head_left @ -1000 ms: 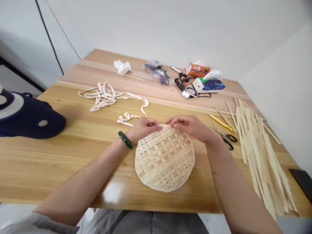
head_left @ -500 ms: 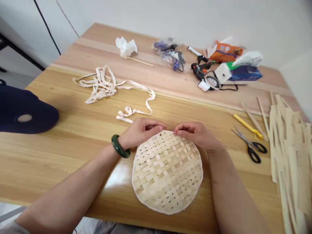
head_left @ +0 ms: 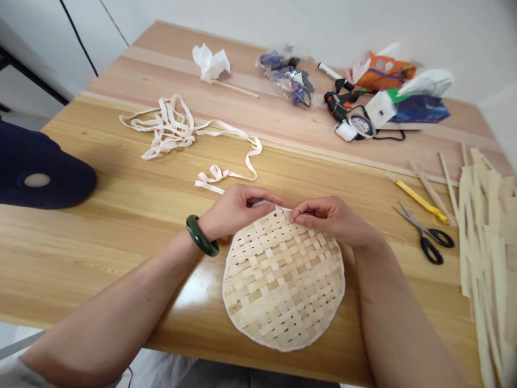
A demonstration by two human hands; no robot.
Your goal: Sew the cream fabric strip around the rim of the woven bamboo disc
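A round woven bamboo disc [head_left: 283,280] with a thin white trim along its rim is held tilted at the table's near side. My left hand [head_left: 246,210], with a dark green bangle [head_left: 201,236] on its wrist, grips the top rim between thumb and fingers. Just right of it, my right hand [head_left: 323,215] pinches the same rim with thumb and forefinger. Whether a needle sits in that pinch is too small to tell. A white fabric tape [head_left: 252,156] trails from near my left hand to a loose tangle at the back left.
Scissors [head_left: 426,234], a yellow-handled tool [head_left: 422,200] and a pile of bamboo strips [head_left: 484,231] lie to the right. Behind are a glue gun [head_left: 339,105], a power strip [head_left: 359,125], bagged items [head_left: 288,78] and tissue packs [head_left: 385,73]. A dark blue object [head_left: 44,167] stands left.
The view has shifted slightly, moving the background up. Both hands keep hold of the disc's top rim, the right hand still pinching close to the left.
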